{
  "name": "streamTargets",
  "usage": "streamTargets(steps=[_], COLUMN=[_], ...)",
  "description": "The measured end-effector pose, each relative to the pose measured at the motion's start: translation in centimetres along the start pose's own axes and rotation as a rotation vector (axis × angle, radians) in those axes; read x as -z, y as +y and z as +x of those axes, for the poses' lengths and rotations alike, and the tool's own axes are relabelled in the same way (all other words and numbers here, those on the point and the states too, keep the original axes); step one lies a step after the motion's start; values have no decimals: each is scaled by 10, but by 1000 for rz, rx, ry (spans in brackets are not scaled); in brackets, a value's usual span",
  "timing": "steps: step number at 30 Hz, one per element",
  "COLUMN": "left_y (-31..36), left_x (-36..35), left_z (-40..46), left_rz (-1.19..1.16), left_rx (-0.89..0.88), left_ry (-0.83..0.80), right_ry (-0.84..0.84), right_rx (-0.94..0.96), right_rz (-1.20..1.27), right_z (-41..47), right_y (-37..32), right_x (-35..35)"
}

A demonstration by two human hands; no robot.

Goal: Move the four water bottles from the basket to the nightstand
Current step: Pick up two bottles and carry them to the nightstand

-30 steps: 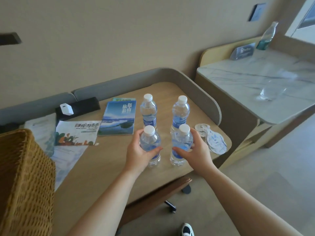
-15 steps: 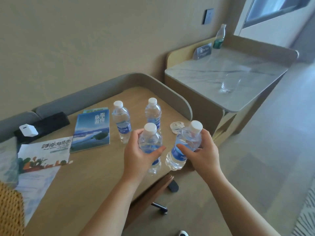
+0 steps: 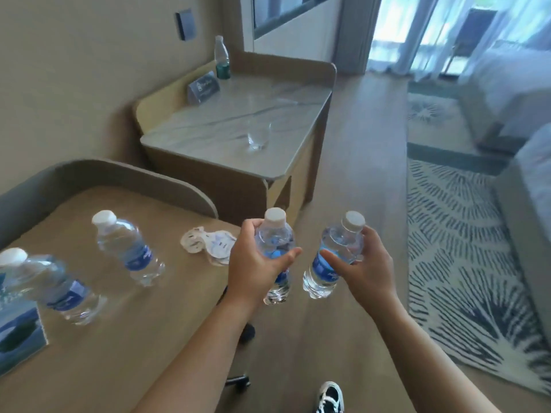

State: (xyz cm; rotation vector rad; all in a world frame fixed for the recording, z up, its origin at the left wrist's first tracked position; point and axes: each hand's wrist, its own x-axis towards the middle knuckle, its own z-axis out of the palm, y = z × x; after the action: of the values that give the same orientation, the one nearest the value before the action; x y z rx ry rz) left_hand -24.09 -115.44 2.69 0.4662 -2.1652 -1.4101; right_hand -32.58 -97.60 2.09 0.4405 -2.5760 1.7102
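My left hand [image 3: 256,263] grips a clear water bottle [image 3: 275,234] with a white cap and blue label, held upright past the desk's right edge. My right hand [image 3: 362,269] grips a second such bottle [image 3: 338,251], tilted a little, over the floor. Two more bottles stay standing on the wooden desk [image 3: 119,338]: one [image 3: 128,248] near the middle, another [image 3: 50,284] at the left edge of view. The basket is out of view. The marble-topped nightstand [image 3: 214,123] stands ahead, beyond the desk.
On the nightstand are a drinking glass [image 3: 258,138], a small sign [image 3: 204,86] and a green-labelled bottle [image 3: 222,59]. Paper tags [image 3: 205,244] lie by the desk's right edge, a booklet [image 3: 18,332] at its left. A patterned rug [image 3: 465,234] and a bed are to the right.
Both hands have lifted their bottles off the desk and carried them right, beyond its edge. The view has swung right toward the nightstand; the basket has left the frame.
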Motion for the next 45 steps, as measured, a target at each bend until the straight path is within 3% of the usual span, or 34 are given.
streamTargets(steps=[11,19,27,45], left_y=[20,54,74,58], left_x=[-196,-367,-485,-774], left_z=[103,209,318,717], left_rz=[-57,-62,-73,-27], left_rx=[-69,-60,-63,-186], left_ry=[-286,-375,-447,-561], right_ry=[275,384,426,596], right_rx=[-120,-151,-220,-258], right_rz=[-75,-93,-89,-129], right_z=[104,237,369,797], right_y=[86,157,212,336], right_x=[130,223,285,350])
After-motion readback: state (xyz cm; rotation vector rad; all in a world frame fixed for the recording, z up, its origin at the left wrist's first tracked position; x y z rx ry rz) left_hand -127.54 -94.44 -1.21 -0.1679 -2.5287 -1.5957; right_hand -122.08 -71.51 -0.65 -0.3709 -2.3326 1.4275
